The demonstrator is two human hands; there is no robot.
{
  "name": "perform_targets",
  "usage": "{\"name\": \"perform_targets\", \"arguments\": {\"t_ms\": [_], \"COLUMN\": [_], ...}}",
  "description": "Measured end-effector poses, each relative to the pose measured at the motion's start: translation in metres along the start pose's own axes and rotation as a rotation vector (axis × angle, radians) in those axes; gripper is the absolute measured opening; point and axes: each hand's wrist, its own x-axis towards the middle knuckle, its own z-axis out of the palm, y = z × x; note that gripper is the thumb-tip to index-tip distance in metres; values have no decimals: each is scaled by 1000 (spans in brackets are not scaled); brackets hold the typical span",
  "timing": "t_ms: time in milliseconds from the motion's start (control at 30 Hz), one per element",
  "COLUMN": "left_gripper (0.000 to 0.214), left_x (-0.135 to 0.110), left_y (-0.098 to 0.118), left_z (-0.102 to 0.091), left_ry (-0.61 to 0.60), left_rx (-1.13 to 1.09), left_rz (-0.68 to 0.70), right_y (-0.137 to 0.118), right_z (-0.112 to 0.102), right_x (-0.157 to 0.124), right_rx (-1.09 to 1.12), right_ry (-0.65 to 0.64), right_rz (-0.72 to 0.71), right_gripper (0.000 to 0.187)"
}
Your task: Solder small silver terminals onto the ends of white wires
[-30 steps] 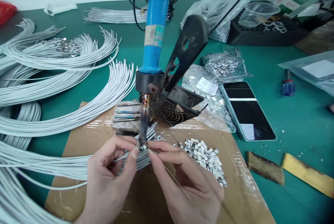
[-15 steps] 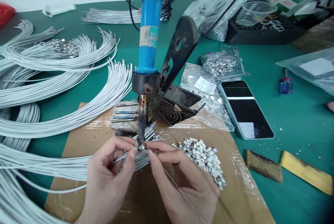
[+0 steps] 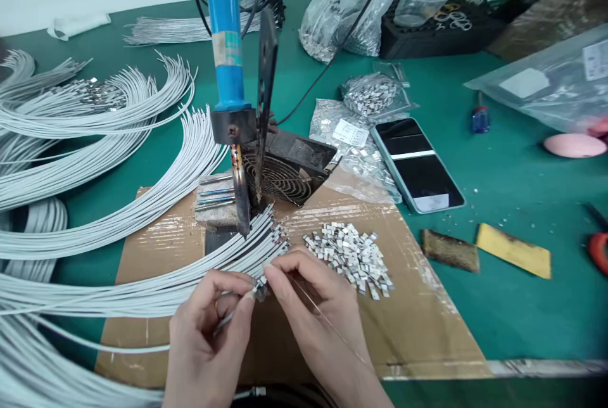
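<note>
My left hand [image 3: 209, 332] pinches the end of a thin white wire [image 3: 228, 318] between thumb and forefinger over the cardboard sheet [image 3: 418, 325]. My right hand [image 3: 311, 306] pinches a thin strand of solder wire [image 3: 327, 322] that trails back toward me, its tip meeting the white wire's end and a small metal piece [image 3: 260, 286]. Both hands sit below and apart from the tip of the blue-handled soldering iron [image 3: 227, 59], which stands clamped upright in a dark stand [image 3: 266, 142]. A fan of white wires [image 3: 190, 268] lies under my hands.
A pile of small metal terminals [image 3: 351, 256] lies right of my hands. Bundles of white wires [image 3: 71, 161] cover the green table's left side. A phone [image 3: 415, 164], terminal bags [image 3: 370, 94], a sponge [image 3: 513, 249], a small screwdriver [image 3: 479, 118] and a black tray [image 3: 441, 34] are to the right.
My hands have drawn back toward me, away from the iron's tip, still pinching the wire and solder. The view has shifted right and pulled back.
</note>
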Motion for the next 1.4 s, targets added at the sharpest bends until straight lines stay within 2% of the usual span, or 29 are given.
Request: {"name": "perform_targets", "arguments": {"t_ms": [167,367,500,633,867,1400], "left_gripper": [19,28,28,32,30,26], "left_x": [-14,-26,-32,-36,-37,-37], "left_y": [-10,-20,-19,-14,-15,-14], "left_z": [-8,-11,-12,-13,-12,-11], "left_ry": [-63,-54,-58,-61,-33,-28], "left_rx": [1,-44,-28,8,20,28], "left_rz": [-27,-68,-72,-59,-39,-42], "right_y": [-4,-3,-1,3,9,15], "right_z": [-1,-1,-1,0,0,3], "right_x": [-5,-15,-21,-25,-27,-27], "right_rx": [76,222,337,442,565,608], "right_ry": [-26,-79,-126,-142,-214,-175], "right_rz": [55,146,238,268,399,373], "right_gripper": [29,31,34,39,36,33]}}
